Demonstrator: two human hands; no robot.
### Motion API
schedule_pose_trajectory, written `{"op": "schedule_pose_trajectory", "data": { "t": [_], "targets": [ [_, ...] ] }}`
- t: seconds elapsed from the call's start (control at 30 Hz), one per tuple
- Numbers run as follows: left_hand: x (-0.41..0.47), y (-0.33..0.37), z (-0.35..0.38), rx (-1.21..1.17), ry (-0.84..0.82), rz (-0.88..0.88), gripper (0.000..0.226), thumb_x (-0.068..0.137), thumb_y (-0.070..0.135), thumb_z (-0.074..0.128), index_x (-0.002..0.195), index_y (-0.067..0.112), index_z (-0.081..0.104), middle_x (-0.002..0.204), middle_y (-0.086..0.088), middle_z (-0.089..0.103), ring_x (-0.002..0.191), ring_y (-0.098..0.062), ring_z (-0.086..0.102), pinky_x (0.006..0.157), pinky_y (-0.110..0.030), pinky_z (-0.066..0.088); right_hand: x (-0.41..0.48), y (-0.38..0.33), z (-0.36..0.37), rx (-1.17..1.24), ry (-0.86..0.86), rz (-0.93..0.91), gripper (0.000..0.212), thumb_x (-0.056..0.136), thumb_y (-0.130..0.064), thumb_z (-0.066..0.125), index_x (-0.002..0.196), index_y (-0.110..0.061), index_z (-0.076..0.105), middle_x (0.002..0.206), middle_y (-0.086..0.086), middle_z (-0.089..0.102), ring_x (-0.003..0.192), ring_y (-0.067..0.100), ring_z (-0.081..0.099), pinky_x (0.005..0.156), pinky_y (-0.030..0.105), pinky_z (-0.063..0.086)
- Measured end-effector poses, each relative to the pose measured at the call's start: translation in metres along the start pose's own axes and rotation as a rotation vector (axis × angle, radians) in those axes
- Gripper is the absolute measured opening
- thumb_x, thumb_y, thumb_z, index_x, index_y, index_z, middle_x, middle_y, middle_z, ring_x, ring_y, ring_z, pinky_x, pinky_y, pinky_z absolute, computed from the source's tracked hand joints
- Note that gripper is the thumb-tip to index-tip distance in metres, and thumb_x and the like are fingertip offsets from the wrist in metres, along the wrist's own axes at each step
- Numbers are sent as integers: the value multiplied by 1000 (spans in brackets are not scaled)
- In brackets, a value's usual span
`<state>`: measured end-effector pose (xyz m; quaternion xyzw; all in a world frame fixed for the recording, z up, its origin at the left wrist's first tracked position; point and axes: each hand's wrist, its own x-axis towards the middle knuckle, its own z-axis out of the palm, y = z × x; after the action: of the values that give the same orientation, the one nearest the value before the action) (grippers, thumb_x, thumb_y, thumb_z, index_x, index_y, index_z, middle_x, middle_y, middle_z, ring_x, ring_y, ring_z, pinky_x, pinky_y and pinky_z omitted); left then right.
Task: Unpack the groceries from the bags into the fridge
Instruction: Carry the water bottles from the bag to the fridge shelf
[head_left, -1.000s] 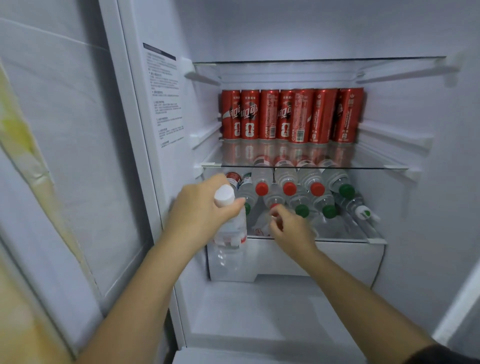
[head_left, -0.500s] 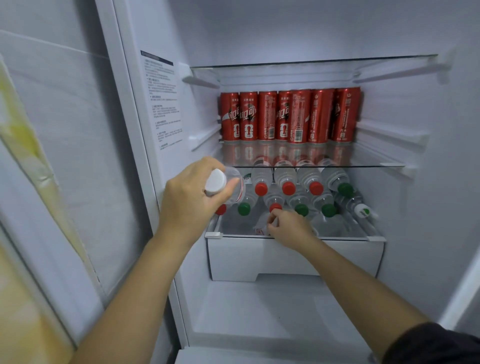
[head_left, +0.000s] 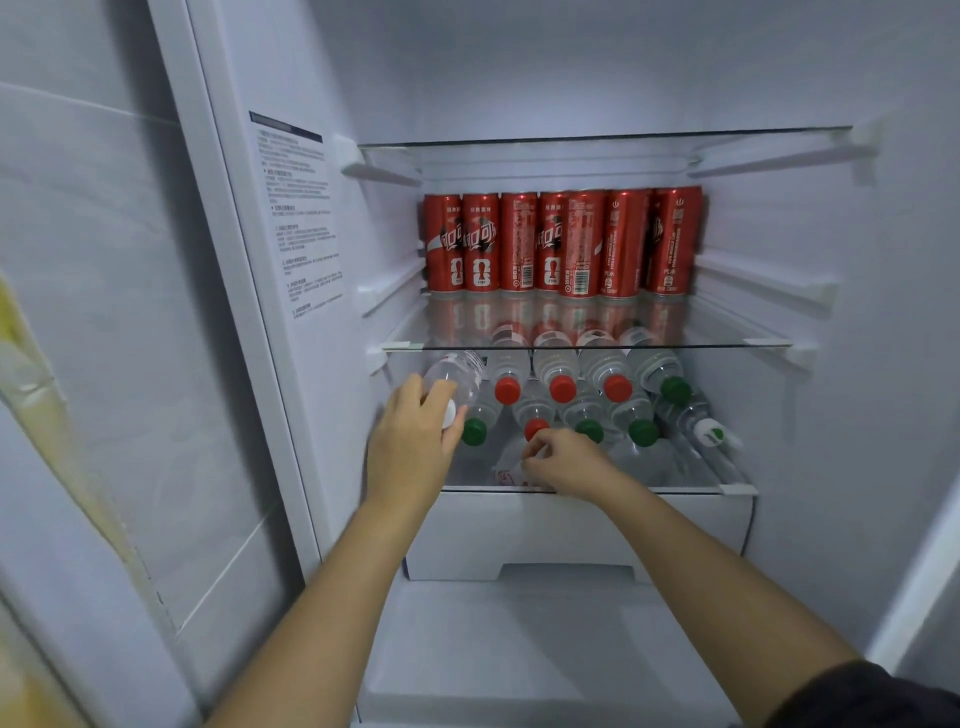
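red cans (head_left: 561, 241), red/grn btl caps (head_left: 562, 388), white fridge (head_left: 519, 78)

Cans (head_left: 561, 241) stand in a row on the glass shelf (head_left: 727, 343); below it, bottles (head_left: 587, 395) lie stacked.

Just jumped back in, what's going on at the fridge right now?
A person is stocking the fridge with water bottles. The left hand grips a white-capped bottle by its cap end, at the top left of the bottle stack under the glass shelf. The right hand pinches the front bottle. Red cans stand on that shelf.
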<state>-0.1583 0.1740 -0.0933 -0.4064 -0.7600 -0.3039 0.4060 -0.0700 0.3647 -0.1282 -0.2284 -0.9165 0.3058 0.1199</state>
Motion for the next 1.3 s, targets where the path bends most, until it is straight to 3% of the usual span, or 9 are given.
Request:
{"op": "schedule_pose_trajectory", "data": {
  "t": [0.23, 0.4, 0.6, 0.93, 1.0, 1.1, 1.17, 1.2, 1.3],
  "targets": [
    [-7, -1, 30, 26, -289, -243, 50, 98, 23, 56, 146, 18, 42, 118, -11, 49, 97, -26, 56, 75, -30, 49, 3, 2, -1, 64, 0, 0, 12, 92, -29, 58, 91, -40, 60, 79, -6, 67, 71, 14, 65, 62, 27, 51],
    [9, -1, 47, 36, -293, -288, 50, 99, 22, 52, 148, 22, 39, 121, -13, 49, 98, -28, 57, 75, -34, 49, 5, 5, -2, 102, -18, 5, 13, 93, -29, 58, 103, -31, 66, 74, -2, 68, 63, 13, 63, 60, 28, 50],
    [20, -7, 65, 52, -313, -312, 51, 99, 21, 52, 148, 25, 37, 121, -15, 50, 98, -31, 56, 72, -37, 47, 5, 6, -1, 108, -12, -2, 10, 93, -31, 59, 92, -41, 61, 71, -2, 67, 61, 12, 61, 58, 27, 48],
    [37, -12, 74, 68, -428, -300, 58, 100, 29, 50, 152, 27, 26, 137, -14, 44, 119, -32, 49, 94, -41, 47, 4, 1, -4, 110, -34, 24, 9, 94, -31, 58, 98, -37, 63, 77, 3, 70, 60, 12, 61, 58, 27, 49],
    [32, -8, 64, 18, -387, -353, 62, 95, 35, 57, 150, 29, 28, 136, -12, 44, 121, -31, 46, 95, -40, 46, 2, -1, -7, 129, -38, 12, 11, 96, -28, 57, 101, -32, 66, 75, 2, 69, 55, 9, 61, 54, 23, 48],
    [13, 0, 50, -143, -140, -390, 32, 90, 28, 63, 120, 23, 54, 108, -7, 56, 94, -24, 55, 68, -31, 45, -2, -4, -11, 275, 58, -18, 16, 96, -22, 57, 91, -28, 71, 69, -2, 69, 53, 5, 63, 49, 19, 49],
    [2, 1, 50, -234, -193, -467, 7, 94, 27, 56, 92, 20, 55, 87, -3, 63, 77, -23, 58, 57, -29, 37, 0, -5, -12, 329, 123, -15, 19, 96, -18, 57, 86, -26, 72, 75, -2, 71, 69, 9, 69, 61, 24, 56],
    [0, -1, 53, -252, -273, -503, 12, 97, 27, 52, 87, 19, 55, 83, -3, 65, 76, -25, 59, 57, -32, 40, 1, -5, -11, 331, 135, -4, 20, 96, -17, 57, 85, -26, 71, 79, -2, 72, 77, 11, 69, 69, 27, 57],
    [2, -12, 60, -195, -417, -483, 18, 100, 25, 48, 95, 13, 61, 94, -9, 67, 87, -31, 59, 71, -39, 46, 6, -6, -8, 327, 158, 17, 18, 96, -19, 58, 85, -27, 70, 83, -6, 73, 84, 8, 68, 80, 27, 55]
  ]
}}
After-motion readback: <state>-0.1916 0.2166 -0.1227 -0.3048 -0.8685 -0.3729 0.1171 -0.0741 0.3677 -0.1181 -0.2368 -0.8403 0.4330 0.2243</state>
